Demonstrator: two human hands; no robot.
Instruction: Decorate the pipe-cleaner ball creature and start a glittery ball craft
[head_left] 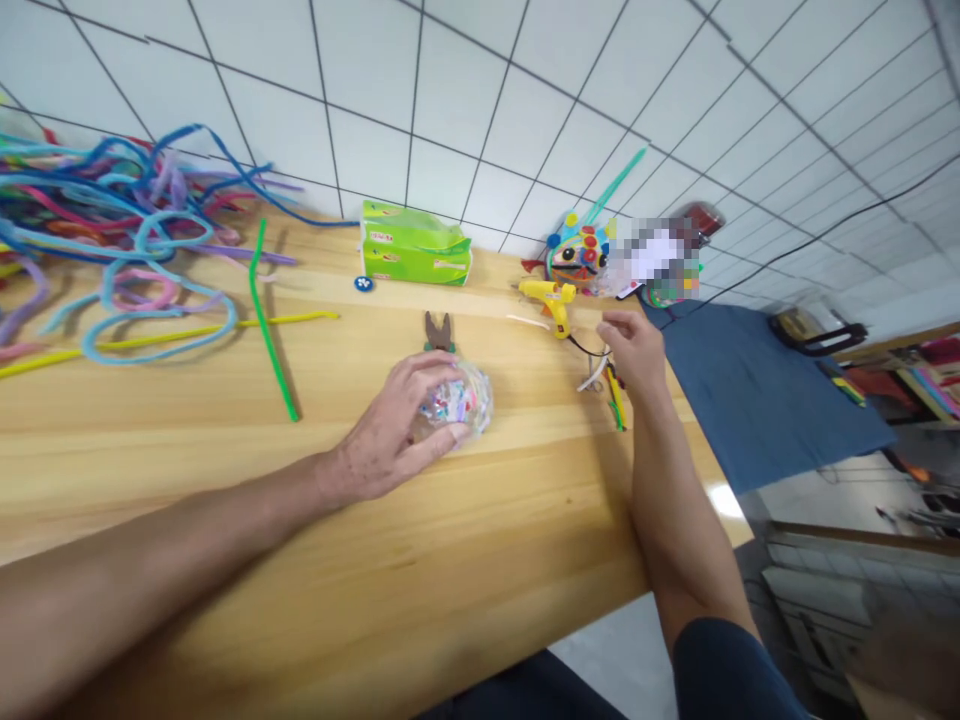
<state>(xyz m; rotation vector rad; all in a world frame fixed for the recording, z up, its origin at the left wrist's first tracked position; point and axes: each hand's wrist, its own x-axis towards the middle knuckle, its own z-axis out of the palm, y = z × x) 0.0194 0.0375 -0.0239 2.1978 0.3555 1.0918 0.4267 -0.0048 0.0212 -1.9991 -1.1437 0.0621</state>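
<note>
My left hand (401,425) is wrapped round a clear, rounded plastic pack or tub (474,395) with small colourful bits inside; which of the two I cannot tell. The pack rests on the table, just in front of dark-jawed pliers (439,332) whose handles are mostly hidden. Raised over the right part of the table, my right hand (634,345) has its fingers curled together; anything in them is too unclear to name. Left of it lies a yellow glue gun (551,300) with a black cord. Below that hand are small scissors (592,380) and a yellow-handled tool (615,385).
Tangled pipe cleaners (150,240) cover the left side, with a green one (270,330) nearby. Along the wall stand a green tissue pack (412,250) and a decorated craft face (577,255). A blue button (364,284) lies near the tissues. A blue cloth (757,380) is at right.
</note>
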